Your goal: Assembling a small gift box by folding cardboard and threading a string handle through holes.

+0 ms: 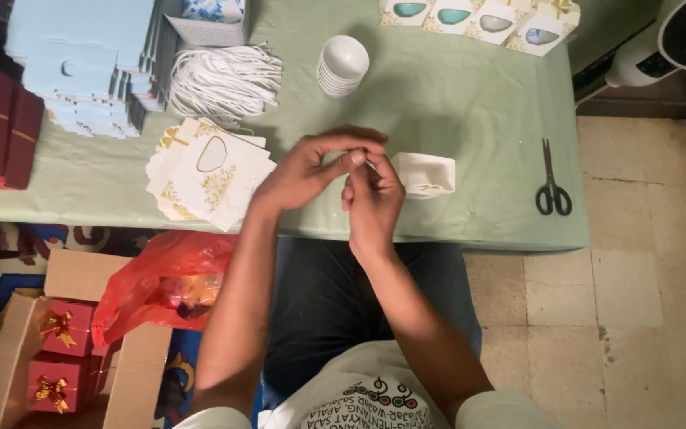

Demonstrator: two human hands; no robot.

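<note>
Packaging on and below the green table

Flat cream window boxes [208,171] stacked left; folded white box [426,175] centre; four finished boxes [478,20] far edge; pale-blue flats [81,63]; red bowed boxes [61,353] in carton [73,274].

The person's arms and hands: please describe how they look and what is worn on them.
Both the left hand and the right hand are bare, without gloves, rings, or a watch. The forearms are uncovered. Short pale sleeves end near the elbows, part of a light shirt with a dark printed design.
</note>
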